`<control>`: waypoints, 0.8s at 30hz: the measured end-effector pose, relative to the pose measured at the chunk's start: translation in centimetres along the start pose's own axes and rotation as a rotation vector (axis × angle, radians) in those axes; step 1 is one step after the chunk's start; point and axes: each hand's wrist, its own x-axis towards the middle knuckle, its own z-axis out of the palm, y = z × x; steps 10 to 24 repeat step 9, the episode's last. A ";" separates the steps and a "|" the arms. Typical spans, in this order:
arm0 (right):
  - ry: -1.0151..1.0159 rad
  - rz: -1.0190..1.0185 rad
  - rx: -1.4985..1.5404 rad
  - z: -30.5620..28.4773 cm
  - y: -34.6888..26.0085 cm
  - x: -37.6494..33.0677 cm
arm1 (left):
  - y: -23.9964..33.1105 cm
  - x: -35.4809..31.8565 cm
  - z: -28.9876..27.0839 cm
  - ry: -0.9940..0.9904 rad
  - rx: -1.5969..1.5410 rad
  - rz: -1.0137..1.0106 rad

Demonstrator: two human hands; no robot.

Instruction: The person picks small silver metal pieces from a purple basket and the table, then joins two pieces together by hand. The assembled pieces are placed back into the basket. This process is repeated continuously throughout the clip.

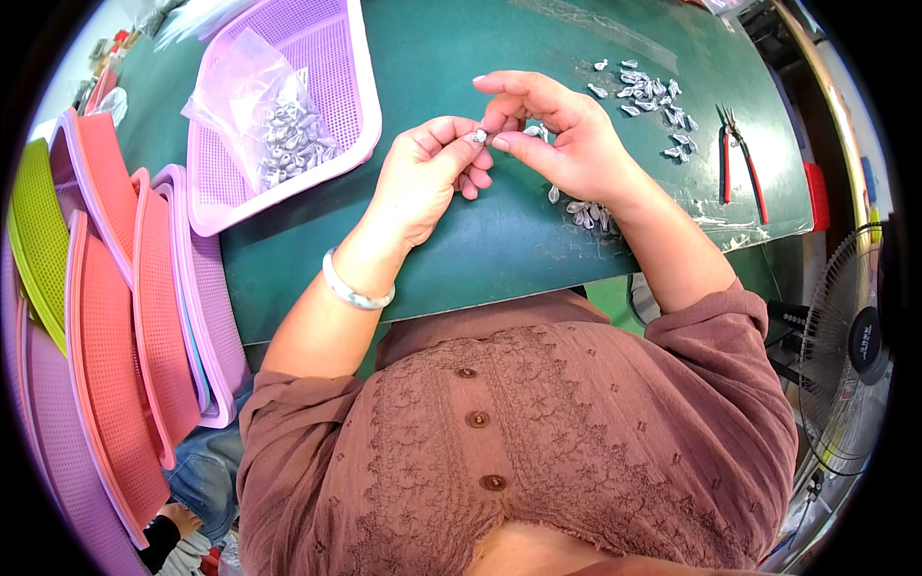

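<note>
Over the near middle of the green table, my left hand [432, 173] is closed, with thumb and forefinger pinching a small silver-grey piece [479, 136]. My right hand [571, 144] meets it there, its thumb and a fingertip closed at the piece's right side while its forefinger stretches out above. The piece is too small to tell its exact kind. Beneath my right wrist lies a small heap of grey drop-shaped pieces [588, 215], partly hidden by the arm. More such loose pieces [645, 88] are scattered farther off to the right.
A purple basket [370, 115] at the left holds a clear bag [226, 101] of grey pieces. Red-handled pliers [726, 168] lie at the table's right. Stacked coloured baskets [110, 374] stand left of the table, and a fan [836, 336] stands at the right. Someone else's hand [181, 519] shows lower left.
</note>
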 end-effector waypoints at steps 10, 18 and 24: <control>-0.123 0.042 -0.349 -2.8 0.0 0.2 | 0.3 0.1 -0.1 -0.056 -0.116 -0.098; -0.123 0.042 -0.349 -2.8 0.0 0.2 | 0.3 0.1 -0.1 -0.056 -0.116 -0.098; -0.123 0.042 -0.349 -2.8 0.0 0.2 | 0.3 0.1 -0.1 -0.056 -0.116 -0.098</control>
